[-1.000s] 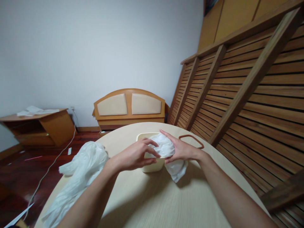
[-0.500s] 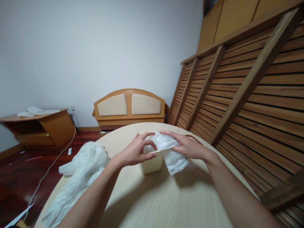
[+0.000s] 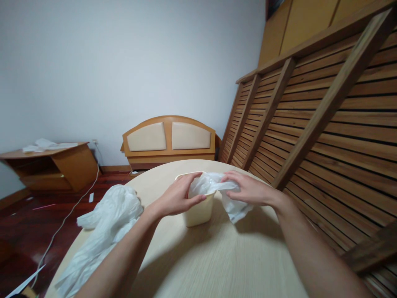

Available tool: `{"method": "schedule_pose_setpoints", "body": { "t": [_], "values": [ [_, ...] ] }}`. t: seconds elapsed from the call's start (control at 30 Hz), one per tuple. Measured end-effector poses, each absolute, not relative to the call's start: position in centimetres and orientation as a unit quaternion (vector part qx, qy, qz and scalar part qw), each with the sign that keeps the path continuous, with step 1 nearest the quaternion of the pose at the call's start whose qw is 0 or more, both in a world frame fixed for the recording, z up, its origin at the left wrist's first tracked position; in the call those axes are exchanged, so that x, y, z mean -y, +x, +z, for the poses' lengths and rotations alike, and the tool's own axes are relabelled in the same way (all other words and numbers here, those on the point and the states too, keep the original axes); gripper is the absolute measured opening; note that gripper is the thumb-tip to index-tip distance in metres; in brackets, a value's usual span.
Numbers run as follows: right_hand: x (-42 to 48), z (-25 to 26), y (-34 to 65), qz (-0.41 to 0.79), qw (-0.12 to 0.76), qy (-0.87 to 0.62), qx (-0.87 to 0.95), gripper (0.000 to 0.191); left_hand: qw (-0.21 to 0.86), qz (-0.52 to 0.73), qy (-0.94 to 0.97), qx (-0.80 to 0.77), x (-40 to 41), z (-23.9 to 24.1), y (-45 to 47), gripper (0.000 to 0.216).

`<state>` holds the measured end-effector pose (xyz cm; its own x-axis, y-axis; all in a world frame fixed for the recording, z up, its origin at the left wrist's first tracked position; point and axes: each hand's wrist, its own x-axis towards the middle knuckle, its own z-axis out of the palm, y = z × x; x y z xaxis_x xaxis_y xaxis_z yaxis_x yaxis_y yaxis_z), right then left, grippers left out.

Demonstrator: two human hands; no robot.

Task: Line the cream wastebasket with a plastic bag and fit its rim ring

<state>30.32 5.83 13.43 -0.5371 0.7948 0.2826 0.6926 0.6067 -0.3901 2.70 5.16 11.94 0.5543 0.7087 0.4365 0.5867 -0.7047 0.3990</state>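
On the round table stands a small cream plastic bin (image 3: 198, 215), upright, its mouth partly covered. A thin white plastic bag (image 3: 237, 208) lies partly inside the bin and spills over its right rim, hanging down outside. My left hand (image 3: 178, 194) grips the bin's left side at the top, thumb along the front rim and fingers toward the back. Right of the bin, my right hand (image 3: 248, 188) is closed around the bag's loose part, fingers on top and thumb in front. The bag's lower end inside the bin is hidden.
A crumpled white plastic bundle (image 3: 114, 211) lies on the left of the pale table (image 3: 217, 265). Behind are a headboard (image 3: 169, 155) and a low wooden cabinet (image 3: 74, 165). A slatted wooden frame (image 3: 310, 124) leans on the right. A cable (image 3: 70, 215) crosses the floor.
My right hand has shifted its hold on the bag, and the bag's hanging part has moved slightly right. My left fingers have settled along the bin's rim, showing more of the bag inside.
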Motion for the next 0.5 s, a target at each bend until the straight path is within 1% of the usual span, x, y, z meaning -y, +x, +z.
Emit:
{"method": "schedule_pose_setpoints", "body": {
  "t": [0.03,0.07,0.17,0.23,0.33,0.5],
  "values": [
    [-5.6,13.6,30.2,0.115,0.226,-0.427,0.868,0.036,0.098,0.288,0.877,-0.372,-5.1,12.0,2.8,0.061],
    [-5.4,13.7,30.0,0.112,0.240,-0.425,0.865,0.044,0.090,0.280,0.881,-0.371,-5.1,12.0,2.9,0.057],
    [-5.0,13.8,28.9,0.112,0.273,-0.411,0.862,0.075,0.068,0.246,0.900,-0.353,-4.8,12.2,3.2,0.046],
    [-5.0,13.6,28.2,0.124,0.274,-0.393,0.869,0.085,0.055,0.223,0.914,-0.336,-4.4,12.4,3.4,0.041],
    [-5.2,13.2,27.6,0.149,0.262,-0.368,0.880,0.086,0.032,0.194,0.929,-0.313,-3.7,12.7,3.7,0.038],
    [-5.2,13.1,27.4,0.165,0.242,-0.376,0.879,0.076,0.011,0.168,0.943,-0.286,-3.0,13.0,4.2,0.033]
  ]
}}
